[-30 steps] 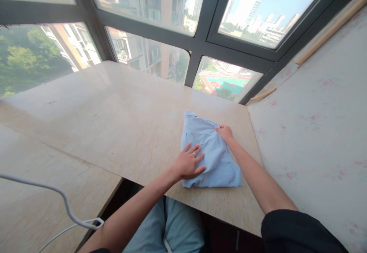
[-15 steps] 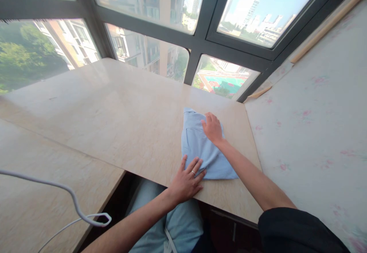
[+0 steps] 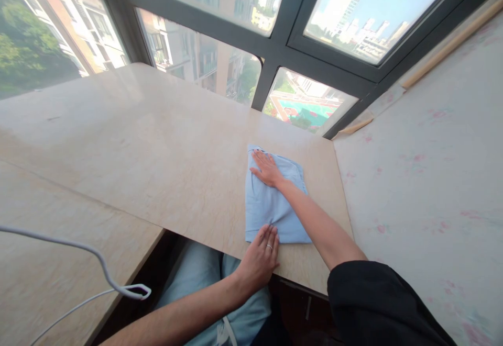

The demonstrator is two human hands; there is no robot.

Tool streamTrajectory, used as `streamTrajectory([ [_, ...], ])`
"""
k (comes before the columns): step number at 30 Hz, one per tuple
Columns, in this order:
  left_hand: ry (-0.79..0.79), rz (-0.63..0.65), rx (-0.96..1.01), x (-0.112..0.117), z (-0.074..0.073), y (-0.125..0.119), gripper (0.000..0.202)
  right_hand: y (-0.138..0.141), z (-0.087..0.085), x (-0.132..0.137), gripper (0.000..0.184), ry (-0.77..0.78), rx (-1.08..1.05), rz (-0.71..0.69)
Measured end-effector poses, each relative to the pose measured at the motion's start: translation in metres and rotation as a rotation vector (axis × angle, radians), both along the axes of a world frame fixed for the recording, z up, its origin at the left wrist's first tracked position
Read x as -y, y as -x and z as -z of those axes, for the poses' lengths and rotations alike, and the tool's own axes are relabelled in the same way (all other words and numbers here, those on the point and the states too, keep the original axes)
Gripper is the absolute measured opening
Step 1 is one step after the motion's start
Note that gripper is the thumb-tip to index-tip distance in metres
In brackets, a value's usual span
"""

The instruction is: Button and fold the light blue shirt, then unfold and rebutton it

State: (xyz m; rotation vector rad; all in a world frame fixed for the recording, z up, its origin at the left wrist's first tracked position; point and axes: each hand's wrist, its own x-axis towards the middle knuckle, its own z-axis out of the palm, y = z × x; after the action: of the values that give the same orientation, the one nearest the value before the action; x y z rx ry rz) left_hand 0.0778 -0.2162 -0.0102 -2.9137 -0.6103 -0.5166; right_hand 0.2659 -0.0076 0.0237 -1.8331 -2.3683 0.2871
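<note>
The cloth (image 3: 271, 204) lies on the right part of the countertop (image 3: 176, 152), with the window (image 3: 275, 55) behind it and the wall (image 3: 412, 194) to its right. The right hand (image 3: 266, 168) is on the cloth's far left part, and the left hand (image 3: 259, 256) is at its near edge. The person's legs (image 3: 196, 272) are below the countertop's front edge, and the cable (image 3: 100, 262) crosses at the near left.

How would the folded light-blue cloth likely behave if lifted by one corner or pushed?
Lifted, the cloth would probably flop and begin to unfold, since its surface looks soft and creased. It seems unlikely to roll or tip, lying flat. Pushed, it may slide or bunch up, as the tabletop looks smooth.
</note>
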Motion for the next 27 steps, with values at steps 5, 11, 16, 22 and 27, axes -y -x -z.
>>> streamTrajectory([
  [5, 0.098, 0.053, 0.063, 0.010, -0.011, 0.004, 0.048, -0.001, 0.006, 0.002, 0.068, -0.032, -0.033, 0.026],
  [11, 0.257, -0.056, 0.097, -0.019, -0.050, 0.026, 0.029, -0.002, 0.010, 0.002, 0.067, -0.065, -0.047, 0.031],
  [16, 0.432, -0.244, 0.124, -0.030, -0.056, 0.048, 0.019, -0.002, 0.012, 0.002, 0.066, -0.091, -0.062, 0.035],
  [22, 0.597, -0.430, 0.132, -0.023, -0.051, 0.052, 0.024, -0.003, 0.015, 0.002, 0.065, -0.110, -0.078, 0.041],
  [27, 0.731, -0.444, 0.091, -0.027, -0.053, 0.052, 0.021, -0.005, 0.016, 0.001, 0.065, -0.122, -0.100, 0.037],
])
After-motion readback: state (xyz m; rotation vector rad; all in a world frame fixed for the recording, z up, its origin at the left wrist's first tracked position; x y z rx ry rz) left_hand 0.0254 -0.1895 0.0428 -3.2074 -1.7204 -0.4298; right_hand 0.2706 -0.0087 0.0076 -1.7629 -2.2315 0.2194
